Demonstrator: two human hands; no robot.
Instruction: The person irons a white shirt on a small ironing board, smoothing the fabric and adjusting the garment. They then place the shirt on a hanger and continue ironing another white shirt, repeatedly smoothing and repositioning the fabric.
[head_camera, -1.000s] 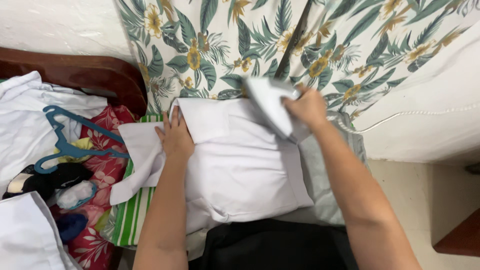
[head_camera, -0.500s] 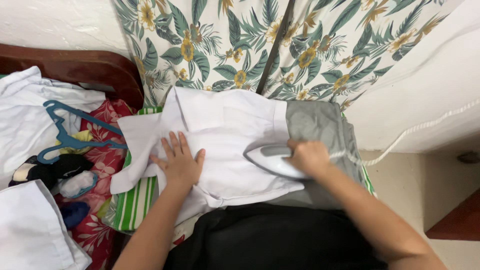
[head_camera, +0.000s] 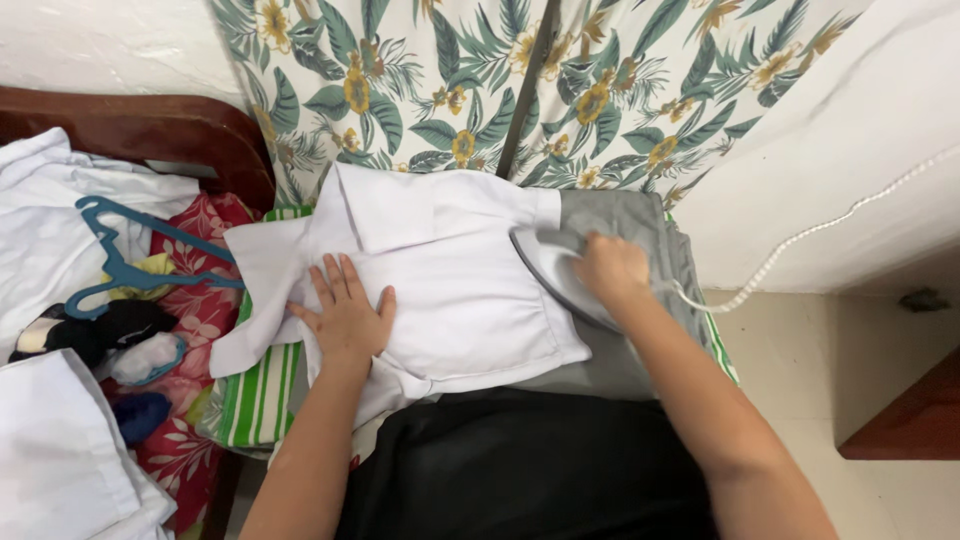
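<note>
The white shirt (head_camera: 450, 290) lies flat on the grey pad (head_camera: 625, 225). It looks soft and light, so it may slide. The left hand (head_camera: 345, 315) presses it down with fingers spread. The right hand (head_camera: 612, 268) grips the iron (head_camera: 552, 262) by its handle on top.

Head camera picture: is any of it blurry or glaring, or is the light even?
Head view: soft, even light, no harsh glare; the white cotton shirt looks slightly washed out; the white clothes iron under the right hand is slightly motion-blurred; the left hand is sharp.
</note>
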